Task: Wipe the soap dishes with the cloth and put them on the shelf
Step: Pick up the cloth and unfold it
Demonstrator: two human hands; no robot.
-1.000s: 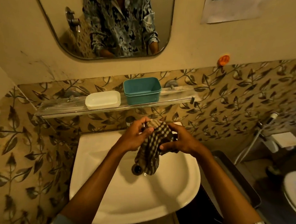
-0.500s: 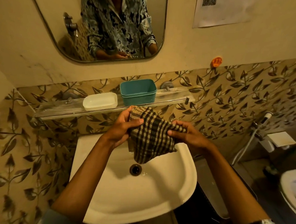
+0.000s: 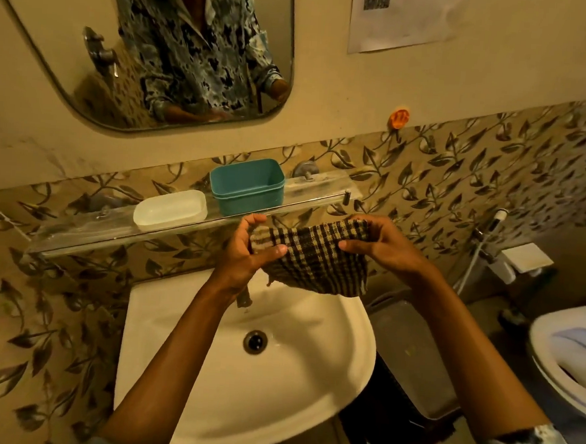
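A dark checked cloth (image 3: 315, 261) hangs spread between my two hands, above the back of the sink and just below the shelf's front edge. My left hand (image 3: 248, 253) pinches its left edge with thumb over the fabric. My right hand (image 3: 383, 242) grips its upper right edge. On the glass shelf (image 3: 78, 227) stand a white soap dish (image 3: 170, 209) at the middle and a teal soap dish (image 3: 247, 184) to its right, both upright and apart from my hands.
A white sink (image 3: 240, 390) with a drain (image 3: 255, 341) lies below my arms. A mirror (image 3: 151, 48) hangs above the shelf. A toilet (image 3: 571, 362) and a hand sprayer (image 3: 490, 234) are at the right; a dark bin (image 3: 410, 359) stands beside the sink.
The bunched cloth has been opened out and raised from over the sink to just under the shelf. Both hands rose with it and moved apart.
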